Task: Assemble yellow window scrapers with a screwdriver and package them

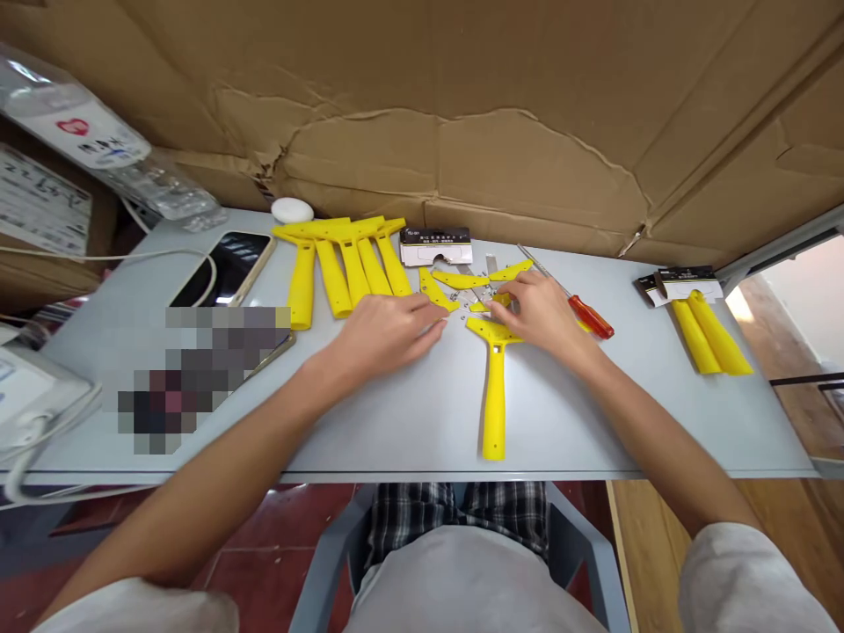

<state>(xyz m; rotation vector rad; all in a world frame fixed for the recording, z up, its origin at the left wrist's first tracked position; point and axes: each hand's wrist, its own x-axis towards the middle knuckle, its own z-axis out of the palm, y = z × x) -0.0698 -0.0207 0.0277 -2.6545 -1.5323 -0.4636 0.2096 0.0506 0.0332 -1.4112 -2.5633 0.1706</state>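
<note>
Handles, yellow, a row of five, lie left of and beyond the lone T-shaped handle, taken as landmark. Left hand: just left of the landmark's head, fingers loosely bent, tips at a curved yellow piece; cannot tell whether anything is pinched. Printed card: beyond the landmark, slightly left. Small metal parts: loose, just beyond the landmark's head. Right hand: at the head's right end, thumb and forefinger partly closed about a half-hidden yellow piece; firm hold cannot be confirmed. Red screwdriver: right of the landmark, in neither hand. Carded yellow handles: far right. Step, judged: picking among loose parts by fingertip. Next move seems to call for a light, precise pinch.
</note>
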